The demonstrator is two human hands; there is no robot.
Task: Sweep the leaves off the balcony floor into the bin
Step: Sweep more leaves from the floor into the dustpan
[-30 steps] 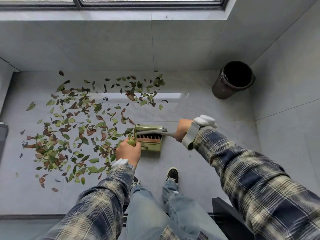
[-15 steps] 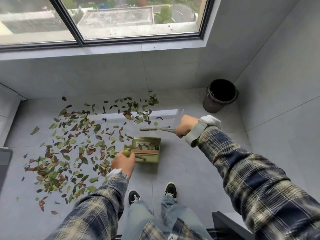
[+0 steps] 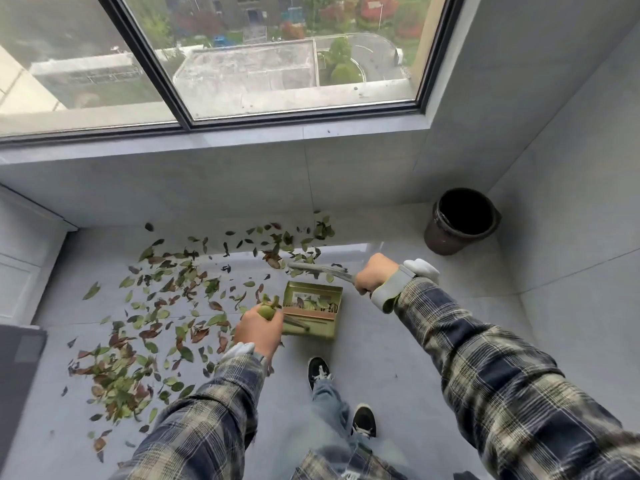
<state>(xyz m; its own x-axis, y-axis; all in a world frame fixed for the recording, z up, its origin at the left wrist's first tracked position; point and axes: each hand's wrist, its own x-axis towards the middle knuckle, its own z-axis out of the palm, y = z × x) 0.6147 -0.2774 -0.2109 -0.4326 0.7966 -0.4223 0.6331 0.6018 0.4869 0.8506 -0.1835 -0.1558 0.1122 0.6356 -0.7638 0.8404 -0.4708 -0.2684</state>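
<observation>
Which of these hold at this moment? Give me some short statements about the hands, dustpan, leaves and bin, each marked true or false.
1. The left hand grips the handle of the green dustpan. True.
2. The dustpan is empty. False: a few leaves lie inside it.
3. The dark bin stands in the corner ahead, to the person's right. True.
4. The right hand holds nothing. False: it grips the grey broom handle.
5. The balcony floor is already free of leaves. False: many leaves are scattered to the left of the dustpan.
</observation>
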